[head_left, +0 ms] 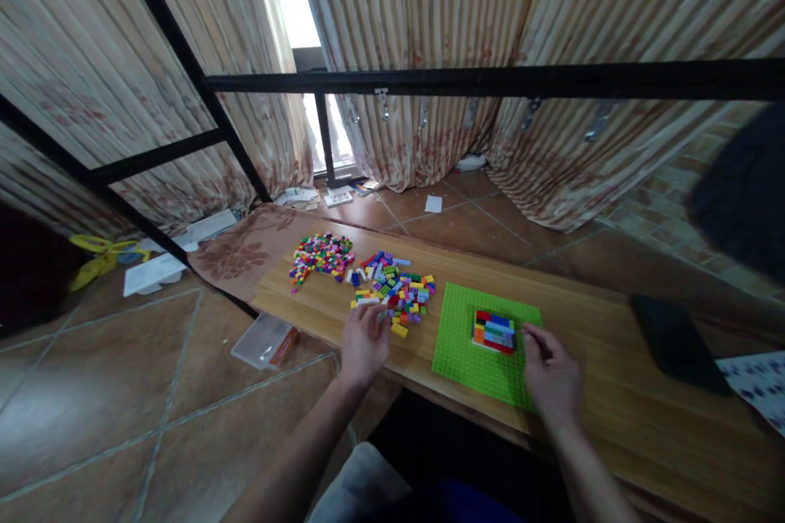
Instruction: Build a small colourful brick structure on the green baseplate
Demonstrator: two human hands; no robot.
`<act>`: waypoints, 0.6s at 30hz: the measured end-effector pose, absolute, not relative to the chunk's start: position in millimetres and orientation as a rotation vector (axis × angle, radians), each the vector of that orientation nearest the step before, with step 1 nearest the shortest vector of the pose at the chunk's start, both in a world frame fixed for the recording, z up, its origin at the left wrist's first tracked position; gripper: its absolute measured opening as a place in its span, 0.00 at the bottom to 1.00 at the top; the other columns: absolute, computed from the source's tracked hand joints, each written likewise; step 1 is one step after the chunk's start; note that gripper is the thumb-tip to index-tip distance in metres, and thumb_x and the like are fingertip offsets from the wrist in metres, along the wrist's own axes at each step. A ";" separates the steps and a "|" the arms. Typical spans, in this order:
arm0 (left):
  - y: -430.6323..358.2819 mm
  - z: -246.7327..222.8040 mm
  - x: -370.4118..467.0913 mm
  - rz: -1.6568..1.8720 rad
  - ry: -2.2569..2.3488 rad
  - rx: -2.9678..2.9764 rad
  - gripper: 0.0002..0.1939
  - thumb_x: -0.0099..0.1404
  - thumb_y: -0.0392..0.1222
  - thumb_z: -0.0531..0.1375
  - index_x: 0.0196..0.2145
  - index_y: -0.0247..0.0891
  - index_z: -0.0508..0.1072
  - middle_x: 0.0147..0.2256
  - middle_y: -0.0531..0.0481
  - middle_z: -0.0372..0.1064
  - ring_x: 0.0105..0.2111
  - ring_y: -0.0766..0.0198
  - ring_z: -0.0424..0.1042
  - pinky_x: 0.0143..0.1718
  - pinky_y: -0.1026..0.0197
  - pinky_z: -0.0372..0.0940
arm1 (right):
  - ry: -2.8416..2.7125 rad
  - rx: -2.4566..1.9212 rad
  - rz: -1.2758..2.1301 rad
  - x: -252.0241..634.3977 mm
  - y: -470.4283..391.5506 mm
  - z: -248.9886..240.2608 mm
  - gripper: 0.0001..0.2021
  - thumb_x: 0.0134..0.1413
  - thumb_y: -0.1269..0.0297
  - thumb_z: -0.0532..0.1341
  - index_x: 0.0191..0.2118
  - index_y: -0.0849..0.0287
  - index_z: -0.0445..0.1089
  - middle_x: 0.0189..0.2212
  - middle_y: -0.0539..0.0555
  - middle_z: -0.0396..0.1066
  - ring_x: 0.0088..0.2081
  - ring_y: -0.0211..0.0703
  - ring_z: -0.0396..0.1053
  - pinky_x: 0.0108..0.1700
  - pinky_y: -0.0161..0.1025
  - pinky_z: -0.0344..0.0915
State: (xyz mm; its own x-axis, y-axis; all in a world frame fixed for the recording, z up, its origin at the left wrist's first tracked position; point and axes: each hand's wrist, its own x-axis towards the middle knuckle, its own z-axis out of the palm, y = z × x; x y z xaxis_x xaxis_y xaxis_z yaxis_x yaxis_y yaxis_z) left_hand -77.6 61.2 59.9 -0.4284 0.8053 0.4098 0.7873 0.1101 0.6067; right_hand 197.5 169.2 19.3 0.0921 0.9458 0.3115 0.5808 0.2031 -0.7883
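A bright green studded baseplate (454, 343) lies on the wooden table. On it sits a low rectangular block of toy bricks (494, 332) in red, blue, yellow, orange and other colours. My right hand (553, 372) is over the plate's right edge, just beside that block, with thumb and fingers pinched together. Whatever they may hold is too small to make out. At the near side of a loose pile of mixed toy bricks (401, 288), my left hand (366, 341) has its fingers curled closed. Its fingertips are among the closest bricks, and their contents cannot be made out.
A heap of smaller coloured pieces (322, 255) lies at the table's left end. To the right are a dark flat object (675, 343) and a printed sheet (757, 384). A clear plastic box (261, 341) rests on the tiled floor. A black metal rail (429, 82) crosses behind the table.
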 end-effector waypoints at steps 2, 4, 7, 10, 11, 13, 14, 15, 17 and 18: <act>57.8 56.9 -96.0 1.090 2.413 1.698 0.09 0.63 0.39 0.56 0.40 0.41 0.73 0.40 0.46 0.71 0.43 0.56 0.69 0.47 0.53 0.64 | -1.615 -1.447 0.396 185.6 158.7 34.4 0.18 0.57 0.53 0.54 0.42 0.60 0.74 0.40 0.60 0.75 0.40 0.50 0.72 0.44 0.46 0.65; 59.1 52.3 -102.9 0.960 2.432 1.755 0.08 0.63 0.40 0.57 0.39 0.40 0.74 0.40 0.46 0.71 0.42 0.55 0.68 0.46 0.53 0.63 | -1.708 -1.313 0.393 163.3 142.9 50.8 0.16 0.58 0.54 0.53 0.42 0.58 0.73 0.40 0.58 0.75 0.41 0.48 0.71 0.46 0.45 0.65; 64.4 47.0 -99.7 0.842 2.446 1.808 0.08 0.62 0.40 0.57 0.38 0.40 0.74 0.40 0.45 0.72 0.41 0.54 0.68 0.46 0.52 0.62 | -1.963 -1.097 0.538 117.7 118.0 65.8 0.12 0.60 0.59 0.54 0.42 0.54 0.72 0.41 0.54 0.74 0.43 0.46 0.70 0.48 0.44 0.64; 67.9 45.7 -94.6 0.778 2.477 1.818 0.08 0.63 0.40 0.56 0.37 0.39 0.74 0.40 0.45 0.71 0.41 0.54 0.68 0.46 0.51 0.62 | -2.146 -1.057 0.600 74.4 104.2 61.6 0.12 0.58 0.65 0.55 0.45 0.54 0.71 0.43 0.55 0.73 0.45 0.48 0.68 0.49 0.47 0.64; 68.4 45.8 -94.3 0.769 2.481 1.819 0.08 0.63 0.40 0.56 0.37 0.39 0.74 0.40 0.44 0.71 0.41 0.54 0.68 0.45 0.51 0.62 | -2.164 -1.083 0.592 63.4 102.7 56.9 0.12 0.57 0.66 0.55 0.46 0.55 0.70 0.43 0.56 0.72 0.46 0.50 0.67 0.49 0.47 0.64; 68.6 45.9 -95.4 0.770 2.483 1.823 0.07 0.63 0.39 0.55 0.36 0.39 0.73 0.40 0.44 0.71 0.41 0.55 0.68 0.45 0.52 0.62 | -2.211 -1.093 0.559 47.3 103.1 45.8 0.13 0.56 0.69 0.55 0.46 0.57 0.70 0.41 0.57 0.72 0.45 0.51 0.67 0.48 0.49 0.64; 68.4 45.8 -96.5 0.781 2.484 1.825 0.07 0.64 0.39 0.55 0.35 0.39 0.73 0.40 0.44 0.71 0.41 0.55 0.68 0.45 0.52 0.62 | -2.229 -1.086 0.531 42.2 104.0 40.5 0.13 0.55 0.70 0.55 0.46 0.57 0.70 0.40 0.57 0.72 0.44 0.51 0.66 0.48 0.49 0.64; 68.1 45.9 -97.5 0.799 2.487 1.823 0.07 0.64 0.39 0.55 0.35 0.39 0.73 0.40 0.44 0.71 0.41 0.54 0.68 0.45 0.52 0.62 | -2.236 -1.087 0.497 38.8 104.8 35.9 0.13 0.56 0.72 0.55 0.45 0.57 0.70 0.39 0.57 0.72 0.43 0.51 0.66 0.48 0.49 0.64; 67.0 46.8 -98.3 0.864 2.487 1.814 0.06 0.64 0.39 0.55 0.34 0.38 0.71 0.40 0.44 0.71 0.41 0.54 0.68 0.45 0.51 0.62 | -2.232 -1.087 0.448 36.0 105.3 30.0 0.12 0.56 0.73 0.54 0.43 0.57 0.70 0.38 0.58 0.71 0.42 0.51 0.66 0.47 0.48 0.64; 66.3 48.1 -97.4 0.913 2.477 1.804 0.06 0.63 0.39 0.55 0.34 0.38 0.71 0.40 0.44 0.71 0.41 0.54 0.69 0.45 0.52 0.62 | -2.224 -1.083 0.443 36.5 104.5 28.8 0.12 0.57 0.73 0.53 0.43 0.57 0.70 0.37 0.58 0.71 0.42 0.50 0.66 0.47 0.48 0.64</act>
